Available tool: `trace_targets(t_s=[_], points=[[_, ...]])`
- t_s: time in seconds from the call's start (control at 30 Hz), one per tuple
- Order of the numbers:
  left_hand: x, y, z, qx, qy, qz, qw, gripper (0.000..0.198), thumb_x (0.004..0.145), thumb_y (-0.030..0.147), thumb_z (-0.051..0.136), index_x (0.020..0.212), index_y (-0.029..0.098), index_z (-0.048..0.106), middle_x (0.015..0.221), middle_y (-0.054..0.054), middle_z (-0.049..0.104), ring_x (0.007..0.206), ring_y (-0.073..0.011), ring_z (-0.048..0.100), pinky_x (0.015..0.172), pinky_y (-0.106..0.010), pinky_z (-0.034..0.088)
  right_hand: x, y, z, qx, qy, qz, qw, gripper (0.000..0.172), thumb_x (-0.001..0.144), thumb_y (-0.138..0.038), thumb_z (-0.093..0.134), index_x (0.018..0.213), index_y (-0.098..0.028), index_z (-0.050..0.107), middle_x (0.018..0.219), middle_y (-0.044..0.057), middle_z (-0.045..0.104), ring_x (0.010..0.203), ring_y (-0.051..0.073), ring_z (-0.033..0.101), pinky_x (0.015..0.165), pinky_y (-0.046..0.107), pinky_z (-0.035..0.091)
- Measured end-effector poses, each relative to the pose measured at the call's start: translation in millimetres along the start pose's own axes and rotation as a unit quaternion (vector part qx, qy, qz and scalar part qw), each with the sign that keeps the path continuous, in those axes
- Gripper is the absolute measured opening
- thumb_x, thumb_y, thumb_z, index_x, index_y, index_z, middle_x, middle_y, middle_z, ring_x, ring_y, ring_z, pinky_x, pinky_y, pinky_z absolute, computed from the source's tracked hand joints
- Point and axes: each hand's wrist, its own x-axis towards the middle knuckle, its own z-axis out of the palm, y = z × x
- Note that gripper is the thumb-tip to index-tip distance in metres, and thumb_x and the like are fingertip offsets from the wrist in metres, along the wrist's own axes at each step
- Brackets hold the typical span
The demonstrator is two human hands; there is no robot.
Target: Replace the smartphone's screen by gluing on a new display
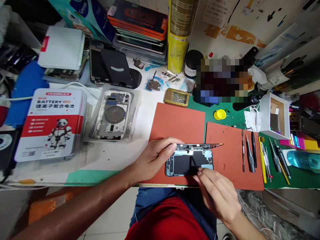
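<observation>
On the orange-red mat lies an opened phone (pixel 176 165), its blue-grey inside facing up. A thin panel, seemingly the phone screen (pixel 200 146), stands nearly edge-on along its far side. The left end of that panel is pinched between the thumb and fingers of my left hand (pixel 158 156). A slim black stick-like tool (pixel 193 161) is gripped in my right hand (pixel 220 191). Its tip points at the dark area inside the phone, close to the far edge; I cannot tell whether it touches. A thin strip juts out at the panel's right end.
Right of the phone lie several tweezers and pens (pixel 249 155) on a second orange mat (pixel 230 166). Beyond are a small yellow cup (pixel 220 114) and a gold tin of screws (pixel 176 97). At left stand a bagged phone housing (pixel 112 115) and a battery box (pixel 51 123).
</observation>
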Motion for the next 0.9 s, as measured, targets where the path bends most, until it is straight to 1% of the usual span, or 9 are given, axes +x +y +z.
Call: trace_targets(t_s=[0.07, 0.17, 0.3, 0.57, 0.73, 0.9], points=[[0, 0, 0.0, 0.004, 0.002, -0.001, 1.0, 0.038, 0.114, 0.045, 0.041, 0.123, 0.023, 0.071, 0.118, -0.002, 0.079, 0.107, -0.0163, 0.073, 0.092, -0.028, 0.053, 7, 1, -3, 0.023, 0.002, 0.038, 0.999, 0.028, 0.093, -0.001, 0.073, 0.12, -0.011, 0.073, 0.099, 0.011, 0.081, 0.091, 0.019, 0.08, 0.083, 0.03, 0.066], [-1, -1, -0.2, 0.003, 0.002, -0.002, 1.0, 0.039, 0.114, 0.045, 0.041, 0.124, 0.023, 0.071, 0.119, -0.002, 0.079, 0.108, -0.0167, 0.073, 0.092, -0.029, 0.053, 18, 5, -7, 0.049, -0.018, 0.035, 0.998, 0.023, 0.095, 0.0, 0.071, 0.115, -0.01, 0.073, 0.096, 0.011, 0.08, 0.088, 0.018, 0.078, 0.084, 0.031, 0.065], [-1, -1, 0.0, 0.004, 0.002, -0.01, 1.0, 0.039, 0.114, 0.046, 0.041, 0.125, 0.024, 0.071, 0.119, -0.002, 0.079, 0.108, -0.0166, 0.073, 0.092, -0.028, 0.053, 29, 8, -11, 0.061, -0.049, 0.033, 0.996, 0.02, 0.095, 0.0, 0.071, 0.113, -0.008, 0.072, 0.098, 0.012, 0.079, 0.088, 0.018, 0.077, 0.083, 0.031, 0.064], [-1, -1, 0.4, 0.004, 0.006, -0.002, 1.0, 0.037, 0.114, 0.044, 0.042, 0.124, 0.024, 0.071, 0.119, -0.001, 0.079, 0.109, -0.0156, 0.073, 0.096, -0.027, 0.052, 33, 12, -16, 0.092, -0.101, 0.041, 0.99, 0.025, 0.095, 0.0, 0.071, 0.117, -0.01, 0.069, 0.102, 0.011, 0.077, 0.092, 0.018, 0.073, 0.081, 0.032, 0.062], [0, 0, 0.6, 0.009, 0.01, 0.006, 1.0, 0.036, 0.114, 0.042, 0.043, 0.122, 0.023, 0.072, 0.118, -0.002, 0.08, 0.108, -0.0166, 0.074, 0.095, -0.028, 0.053, 32, 14, -16, 0.087, -0.111, 0.039, 0.989, 0.026, 0.095, -0.001, 0.07, 0.119, -0.01, 0.069, 0.105, 0.011, 0.076, 0.094, 0.019, 0.073, 0.081, 0.033, 0.063], [0, 1, 0.0, 0.007, 0.005, -0.003, 1.0, 0.038, 0.114, 0.044, 0.041, 0.123, 0.023, 0.072, 0.118, -0.002, 0.08, 0.108, -0.0167, 0.074, 0.094, -0.028, 0.053, 42, 16, -18, 0.094, -0.113, 0.051, 0.988, 0.023, 0.096, -0.003, 0.071, 0.117, -0.011, 0.069, 0.103, 0.01, 0.076, 0.092, 0.018, 0.073, 0.081, 0.031, 0.063]])
